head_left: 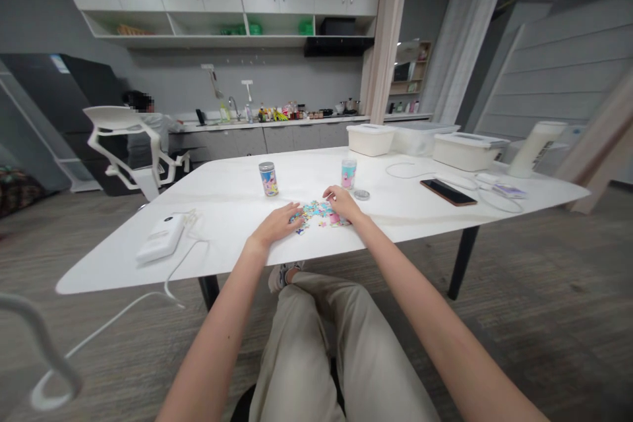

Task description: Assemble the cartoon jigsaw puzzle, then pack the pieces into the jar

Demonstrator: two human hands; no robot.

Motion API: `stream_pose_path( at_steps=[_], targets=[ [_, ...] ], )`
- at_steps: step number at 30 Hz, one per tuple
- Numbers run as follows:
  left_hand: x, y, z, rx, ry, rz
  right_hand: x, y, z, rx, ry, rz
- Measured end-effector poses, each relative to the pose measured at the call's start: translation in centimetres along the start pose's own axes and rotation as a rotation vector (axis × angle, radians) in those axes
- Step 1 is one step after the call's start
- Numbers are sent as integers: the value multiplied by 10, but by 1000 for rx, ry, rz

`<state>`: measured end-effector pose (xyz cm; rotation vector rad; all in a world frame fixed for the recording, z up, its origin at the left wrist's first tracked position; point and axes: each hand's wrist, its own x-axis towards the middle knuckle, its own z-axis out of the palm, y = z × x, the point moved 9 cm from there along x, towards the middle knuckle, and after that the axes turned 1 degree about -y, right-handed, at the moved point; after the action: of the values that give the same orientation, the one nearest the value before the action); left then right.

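Note:
A loose pile of small, colourful jigsaw puzzle pieces [315,210] lies on the white table [227,204] near its front edge. My left hand [277,223] rests flat at the pile's left side, fingers stretched out and touching pieces. Over the right side of the pile is my right hand [342,203], its fingers bent and apart, with pink pieces beneath it. Behind the pile on the left stands a printed can [268,179] with its silver lid on. Another printed can [349,174] stands behind my right hand, and a round silver lid [361,195] lies beside it.
A white power strip [162,239] with cables lies at the left. On the right are a phone [448,192], white cables, storage boxes [370,140] and a white bottle [537,149]. Beyond the table, a person [157,130] sits near a white chair [111,117].

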<state>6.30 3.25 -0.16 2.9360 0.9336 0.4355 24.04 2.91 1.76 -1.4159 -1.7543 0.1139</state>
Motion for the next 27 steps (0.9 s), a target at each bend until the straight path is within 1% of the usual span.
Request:
stream_pose_path(
  at_steps=[3,5,7,10,16,20,24,27],
  targets=[
    [2,-6,12,-54,-113,-29,-3,21,-9,-96,70,171],
    [3,-9,17,-62,-158,-54,-6,36,-12,-129,66,297],
    [4,-10,18,-49,-172,-65,-9,43,-11,-137,33,355],
    [5,-9,17,-17,-154,-62,-8,41,-7,-124,-8,329],
    [4,-4,10,-18,-67,-20,-4,24,10,-37,-157,160],
    [3,-1,4,-25,-25,0,-3,23,13,6,-175,119],
    [1,1,3,-18,-30,16,-2,22,13,18,-171,91],
    [2,1,3,-20,-29,16,-3,22,9,7,-149,102]
  ],
)
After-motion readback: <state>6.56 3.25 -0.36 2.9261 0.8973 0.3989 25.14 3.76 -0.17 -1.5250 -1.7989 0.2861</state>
